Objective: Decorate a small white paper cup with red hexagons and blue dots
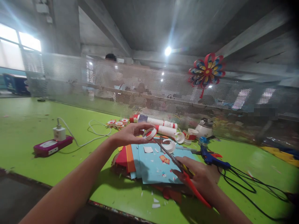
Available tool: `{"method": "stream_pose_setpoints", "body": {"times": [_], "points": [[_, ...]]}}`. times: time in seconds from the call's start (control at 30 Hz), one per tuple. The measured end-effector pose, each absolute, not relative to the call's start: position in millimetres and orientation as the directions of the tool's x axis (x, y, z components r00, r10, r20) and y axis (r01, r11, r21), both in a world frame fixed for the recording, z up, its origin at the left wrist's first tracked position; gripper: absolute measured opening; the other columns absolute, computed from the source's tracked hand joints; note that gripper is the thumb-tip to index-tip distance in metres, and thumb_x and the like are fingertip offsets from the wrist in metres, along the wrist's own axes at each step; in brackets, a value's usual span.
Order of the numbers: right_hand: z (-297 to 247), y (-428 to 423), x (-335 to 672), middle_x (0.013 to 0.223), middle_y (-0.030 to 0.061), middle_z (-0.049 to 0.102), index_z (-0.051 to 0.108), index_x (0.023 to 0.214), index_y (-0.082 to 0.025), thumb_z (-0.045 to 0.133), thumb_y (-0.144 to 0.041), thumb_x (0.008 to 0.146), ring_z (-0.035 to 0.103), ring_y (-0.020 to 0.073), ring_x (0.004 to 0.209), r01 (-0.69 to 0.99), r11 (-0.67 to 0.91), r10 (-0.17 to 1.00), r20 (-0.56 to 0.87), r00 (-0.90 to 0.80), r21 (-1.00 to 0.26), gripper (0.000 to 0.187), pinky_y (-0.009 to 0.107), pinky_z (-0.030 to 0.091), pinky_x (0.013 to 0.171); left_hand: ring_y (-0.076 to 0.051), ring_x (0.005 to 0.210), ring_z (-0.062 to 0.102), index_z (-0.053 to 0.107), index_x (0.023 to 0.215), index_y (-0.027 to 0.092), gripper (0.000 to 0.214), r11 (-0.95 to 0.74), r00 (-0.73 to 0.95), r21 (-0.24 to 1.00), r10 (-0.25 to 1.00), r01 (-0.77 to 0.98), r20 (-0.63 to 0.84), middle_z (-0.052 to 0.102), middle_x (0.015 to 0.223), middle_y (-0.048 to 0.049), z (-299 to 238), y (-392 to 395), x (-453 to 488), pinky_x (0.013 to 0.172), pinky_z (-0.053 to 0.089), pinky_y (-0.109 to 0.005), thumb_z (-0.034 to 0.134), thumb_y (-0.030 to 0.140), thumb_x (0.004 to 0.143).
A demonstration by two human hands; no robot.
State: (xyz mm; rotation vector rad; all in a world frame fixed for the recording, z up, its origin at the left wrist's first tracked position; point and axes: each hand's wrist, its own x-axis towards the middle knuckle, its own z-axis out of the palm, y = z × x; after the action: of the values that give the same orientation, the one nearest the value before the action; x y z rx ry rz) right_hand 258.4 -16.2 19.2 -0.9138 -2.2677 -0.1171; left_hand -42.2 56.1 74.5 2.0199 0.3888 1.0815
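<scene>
Between the thumb and fingers of my left hand is a short white ring with red on it, tilted toward me. My right hand grips scissors with red and yellow handles. Their blades point up and left, the tips close below the ring. Whether the tips touch it, I cannot tell. Beneath both hands lie light blue paper sheets, scattered with paper scraps and a red-and-gold printed piece. A curled white strip lies just behind the blades.
A blue glue gun with black cable lies right. White-and-red tubes, cut paper cups and a kettle-like container stand behind. Flower-like pieces sit back left, a purple power strip farther left. A perforated screen borders the table.
</scene>
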Motion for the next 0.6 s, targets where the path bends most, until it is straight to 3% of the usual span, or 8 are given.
{"method": "stream_pose_setpoints", "body": {"times": [0.37,0.6], "points": [[18.1,-17.1,256.2,0.096,0.0088,0.074,0.067,0.106,-0.02,0.057,-0.036,0.094,0.07,0.0216,0.08,0.639,0.753,0.583,0.607,-0.539,-0.156,0.022,0.029,0.054,0.065,-0.021,0.107,0.066,0.061,0.126,0.02,0.053,-0.597,0.612,0.791,0.578,-0.134,0.54,0.066,0.126,-0.0132,74.9,56.6,-42.9,0.091,0.054,-0.035,0.077,0.021,0.075],[18.2,-18.0,255.4,0.09,0.0062,0.075,0.069,0.107,-0.02,0.058,-0.035,0.094,0.07,0.0189,0.074,0.617,0.763,0.593,0.592,-0.546,-0.195,0.023,0.027,0.054,0.065,-0.022,0.108,0.065,0.063,0.124,0.02,0.053,-0.597,0.603,0.791,0.585,-0.132,0.542,0.066,0.125,-0.013,74.7,57.9,-42.6,0.092,0.054,-0.037,0.079,0.021,0.073]]}}
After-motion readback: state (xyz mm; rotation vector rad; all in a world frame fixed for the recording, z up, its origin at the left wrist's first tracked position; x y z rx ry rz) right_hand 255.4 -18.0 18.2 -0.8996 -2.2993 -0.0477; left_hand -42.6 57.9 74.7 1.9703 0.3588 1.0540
